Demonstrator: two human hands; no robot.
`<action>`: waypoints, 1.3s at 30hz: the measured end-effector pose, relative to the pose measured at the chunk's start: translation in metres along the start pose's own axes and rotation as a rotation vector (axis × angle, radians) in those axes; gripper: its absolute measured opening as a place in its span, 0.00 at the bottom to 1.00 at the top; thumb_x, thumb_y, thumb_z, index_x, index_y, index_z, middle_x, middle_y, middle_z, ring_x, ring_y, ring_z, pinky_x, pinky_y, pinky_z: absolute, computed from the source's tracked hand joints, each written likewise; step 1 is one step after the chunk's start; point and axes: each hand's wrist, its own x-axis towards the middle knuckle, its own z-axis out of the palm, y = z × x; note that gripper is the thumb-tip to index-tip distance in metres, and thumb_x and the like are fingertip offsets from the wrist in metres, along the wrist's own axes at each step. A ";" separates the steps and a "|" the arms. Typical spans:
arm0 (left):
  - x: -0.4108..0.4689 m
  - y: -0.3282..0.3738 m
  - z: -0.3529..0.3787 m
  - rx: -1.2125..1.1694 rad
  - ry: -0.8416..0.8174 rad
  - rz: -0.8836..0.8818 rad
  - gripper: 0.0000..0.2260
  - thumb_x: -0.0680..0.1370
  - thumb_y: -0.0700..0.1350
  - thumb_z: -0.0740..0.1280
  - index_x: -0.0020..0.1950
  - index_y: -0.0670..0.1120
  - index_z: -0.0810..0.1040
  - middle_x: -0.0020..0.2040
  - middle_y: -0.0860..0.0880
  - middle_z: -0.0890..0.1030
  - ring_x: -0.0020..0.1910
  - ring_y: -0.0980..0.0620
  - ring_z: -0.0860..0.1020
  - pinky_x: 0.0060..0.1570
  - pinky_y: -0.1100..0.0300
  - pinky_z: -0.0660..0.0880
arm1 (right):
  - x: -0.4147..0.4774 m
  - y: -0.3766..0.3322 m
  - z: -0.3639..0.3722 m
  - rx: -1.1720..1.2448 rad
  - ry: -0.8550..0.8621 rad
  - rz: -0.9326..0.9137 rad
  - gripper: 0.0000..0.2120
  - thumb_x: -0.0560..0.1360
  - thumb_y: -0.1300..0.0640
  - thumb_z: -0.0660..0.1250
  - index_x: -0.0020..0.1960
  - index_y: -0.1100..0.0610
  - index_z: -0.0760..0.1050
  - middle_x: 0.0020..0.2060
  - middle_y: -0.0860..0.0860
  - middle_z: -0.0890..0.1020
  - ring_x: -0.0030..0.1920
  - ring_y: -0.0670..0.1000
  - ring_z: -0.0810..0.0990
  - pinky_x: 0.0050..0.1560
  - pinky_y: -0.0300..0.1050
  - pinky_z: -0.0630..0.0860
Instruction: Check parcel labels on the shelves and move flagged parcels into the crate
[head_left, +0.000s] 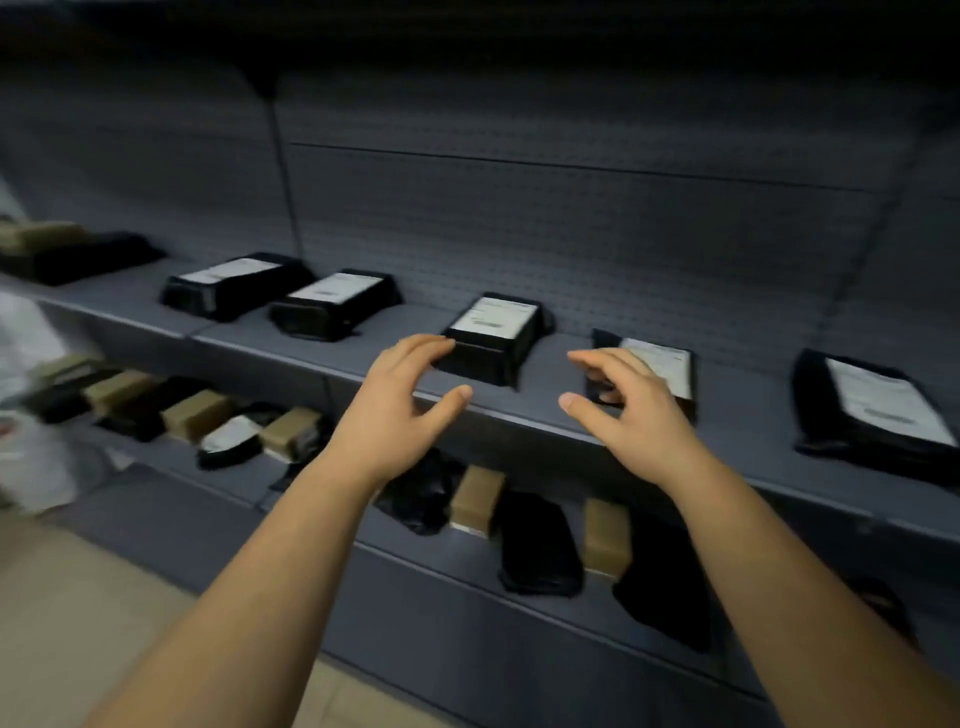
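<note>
- Parcel (493, 338), label up for reading, lay on the upper shelf (405, 319) at twelve o'clock.
- My left hand (410, 395) and right hand (628, 415) flanked it, fingers spread, empty, ready to lift.

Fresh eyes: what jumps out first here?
Two arms reach in from below: the left hand spreads at the near end of a black white-labelled parcel on the upper shelf, the right hand in front of the next parcel. Tan and black parcels crowd the lower shelf.

Seeing left hand (400, 402) and right hand (631, 415) both bare, forearms bare too (skin showing all the way to the frame edge)
</note>
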 end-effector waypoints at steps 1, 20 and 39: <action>0.001 -0.016 -0.016 0.026 0.013 -0.017 0.23 0.78 0.58 0.65 0.71 0.53 0.70 0.70 0.57 0.69 0.71 0.58 0.64 0.71 0.58 0.63 | 0.019 -0.012 0.020 0.010 -0.028 -0.022 0.20 0.76 0.48 0.69 0.67 0.48 0.73 0.60 0.41 0.72 0.60 0.42 0.73 0.56 0.29 0.68; -0.036 -0.308 -0.293 0.468 0.377 -0.547 0.24 0.76 0.58 0.67 0.70 0.51 0.72 0.69 0.55 0.71 0.70 0.56 0.66 0.71 0.55 0.65 | 0.294 -0.230 0.430 0.406 -0.492 -0.493 0.21 0.76 0.48 0.69 0.68 0.49 0.72 0.61 0.42 0.71 0.62 0.42 0.71 0.64 0.46 0.72; 0.001 -0.650 -0.502 0.382 0.270 -0.503 0.23 0.77 0.57 0.67 0.70 0.50 0.72 0.68 0.55 0.71 0.69 0.55 0.67 0.70 0.56 0.64 | 0.437 -0.382 0.709 0.293 -0.476 -0.290 0.20 0.76 0.42 0.66 0.68 0.40 0.69 0.62 0.34 0.68 0.61 0.43 0.71 0.61 0.46 0.74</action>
